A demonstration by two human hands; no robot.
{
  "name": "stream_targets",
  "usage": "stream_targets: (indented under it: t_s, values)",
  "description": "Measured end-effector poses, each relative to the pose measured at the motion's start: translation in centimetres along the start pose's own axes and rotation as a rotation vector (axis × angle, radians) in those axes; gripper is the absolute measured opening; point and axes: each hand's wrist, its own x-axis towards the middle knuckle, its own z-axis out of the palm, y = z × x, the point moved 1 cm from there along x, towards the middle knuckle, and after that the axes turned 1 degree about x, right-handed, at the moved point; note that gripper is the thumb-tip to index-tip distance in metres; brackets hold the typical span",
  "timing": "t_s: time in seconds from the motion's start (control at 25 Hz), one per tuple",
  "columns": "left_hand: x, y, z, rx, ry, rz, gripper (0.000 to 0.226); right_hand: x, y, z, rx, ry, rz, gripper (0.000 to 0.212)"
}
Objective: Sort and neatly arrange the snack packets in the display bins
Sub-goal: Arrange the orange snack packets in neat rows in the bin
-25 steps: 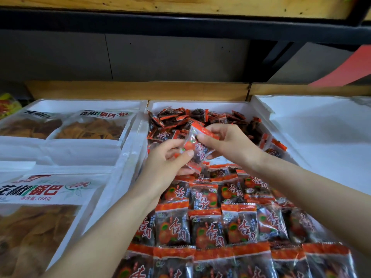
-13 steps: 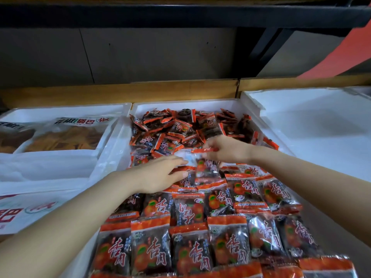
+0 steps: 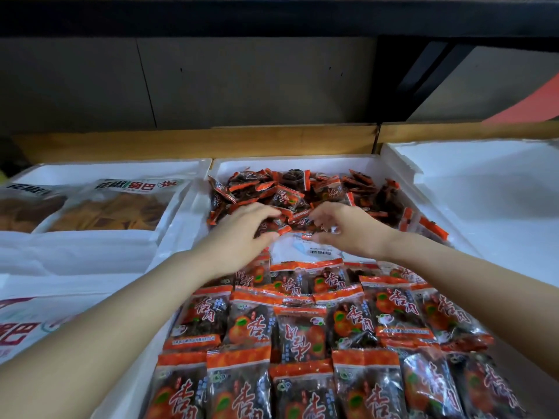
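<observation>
From the head camera, both bare forearms reach up and inward from the lower corners and meet over the middle bin [image 3: 302, 163], a white foam tray. The left hand [image 3: 242, 234] lies palm down, wrist fairly straight, its fingers [image 3: 269, 213] arched over the near edge of the loose pile [image 3: 287, 189] and the thumb tucked below them. The right hand [image 3: 348, 228] mirrors it just beside, fingers bent toward the left hand and thumb pointing the same way. The two hands are close but not touching.

Motion blur softens the fingertips. Packets sit between fingers and thumb on each hand, but I cannot tell whether either hand actually clamps one or only rakes at the heap. The fingers cover the packets right under them, and the print on the far packets is too small to read. The lower frame edge cuts off the nearest packets.

The loose pile of orange-and-dark snack packets fills the far end of the middle bin, directly under and beyond the fingertips. Below the wrists is a bare white strip of bin floor, then the neat rows [image 3: 302, 328] of the same packets, overlapping, lying under both forearms toward the camera. The left bin [image 3: 187, 213] holds large bags [image 3: 121, 207] of pale crisps; the right bin [image 3: 484, 192] is white foam.
</observation>
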Motion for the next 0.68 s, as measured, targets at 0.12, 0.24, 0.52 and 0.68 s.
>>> stream_targets:
  t_s: [0.12,0.24,0.52,0.68]
  values:
    - [1.7,-3.1,-0.6,0.063,-0.012,-0.139,0.055,2.7,0.1,0.5,0.047,0.02,0.019,0.055]
    - [3.3,-5.8,-0.7,0.136,-0.158,-0.154,0.06,5.3,-1.1,1.9,0.079,-0.025,0.013,0.063]
    - [4.3,-5.6,-1.5,0.267,-0.031,-0.124,0.068,8.6,-3.1,5.2,-0.115,-0.064,0.056,0.073]
    - [2.6,-4.4,-2.6,0.187,0.235,-0.11,0.039,8.3,-3.1,4.3,0.045,0.071,0.086,0.062]
